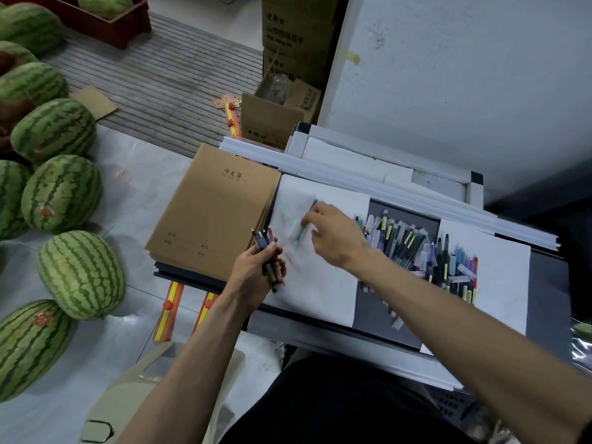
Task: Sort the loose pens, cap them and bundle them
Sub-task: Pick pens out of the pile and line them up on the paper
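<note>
My left hand (256, 270) grips a bunch of several pens (270, 254), their tips pointing up and away from me. My right hand (333, 235) reaches over a white sheet of paper (320, 283) and pinches a teal pen (304, 225), which is blurred by motion. A heap of loose pens and clear caps (426, 254) lies to the right of that hand on the dark grey table top (371, 312). A few stray caps (395, 322) sit nearer the front edge.
A stack of brown exercise books (211, 209) lies left of the white sheet. A second white sheet (503, 283) is on the right. Watermelons (80, 274) crowd the floor at left, cardboard boxes (272, 123) stand behind the table, and a chair back (153, 379) is below.
</note>
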The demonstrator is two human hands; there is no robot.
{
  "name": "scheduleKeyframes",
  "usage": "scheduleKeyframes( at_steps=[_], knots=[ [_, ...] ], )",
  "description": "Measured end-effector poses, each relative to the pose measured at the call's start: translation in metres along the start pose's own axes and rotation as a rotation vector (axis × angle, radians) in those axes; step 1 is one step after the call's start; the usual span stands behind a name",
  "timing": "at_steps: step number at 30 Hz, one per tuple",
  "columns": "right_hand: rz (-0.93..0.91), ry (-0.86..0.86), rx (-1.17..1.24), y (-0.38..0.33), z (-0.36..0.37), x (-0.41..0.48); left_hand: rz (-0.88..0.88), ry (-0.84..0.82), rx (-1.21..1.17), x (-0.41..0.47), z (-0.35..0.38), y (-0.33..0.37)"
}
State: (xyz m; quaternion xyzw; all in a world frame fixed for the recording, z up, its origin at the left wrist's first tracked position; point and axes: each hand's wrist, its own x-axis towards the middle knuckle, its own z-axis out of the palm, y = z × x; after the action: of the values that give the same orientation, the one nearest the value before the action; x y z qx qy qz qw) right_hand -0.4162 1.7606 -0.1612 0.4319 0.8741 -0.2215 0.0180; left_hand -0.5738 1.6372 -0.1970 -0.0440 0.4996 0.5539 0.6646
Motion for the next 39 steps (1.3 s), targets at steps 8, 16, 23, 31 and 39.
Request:
scheduleKeyframes(
  at_steps=[8, 16, 23, 31, 39],
  knots=[
    [-0.372, -0.027, -0.504, 0.003, 0.006, 0.030, 0.023, 0.040, 0.024, 0.001, -0.002, 0.006],
    [-0.512, 0.054, -0.548, 0.009, -0.002, 0.031, 0.002, 0.068, 0.009, 0.004, 0.001, 0.008],
    [-0.135, 0.213, 0.299, -0.019, -0.016, -0.001, 0.019, -0.003, 0.012, 0.004, 0.001, 0.009],
    [0.199, 0.245, 0.799, -0.051, 0.042, -0.036, 0.176, 0.007, -0.012, 0.002, 0.012, -0.002],
    [0.134, 0.424, 0.818, -0.070, 0.070, -0.040, 0.586, 0.105, 0.254, 0.000, 0.020, -0.019]
  ],
)
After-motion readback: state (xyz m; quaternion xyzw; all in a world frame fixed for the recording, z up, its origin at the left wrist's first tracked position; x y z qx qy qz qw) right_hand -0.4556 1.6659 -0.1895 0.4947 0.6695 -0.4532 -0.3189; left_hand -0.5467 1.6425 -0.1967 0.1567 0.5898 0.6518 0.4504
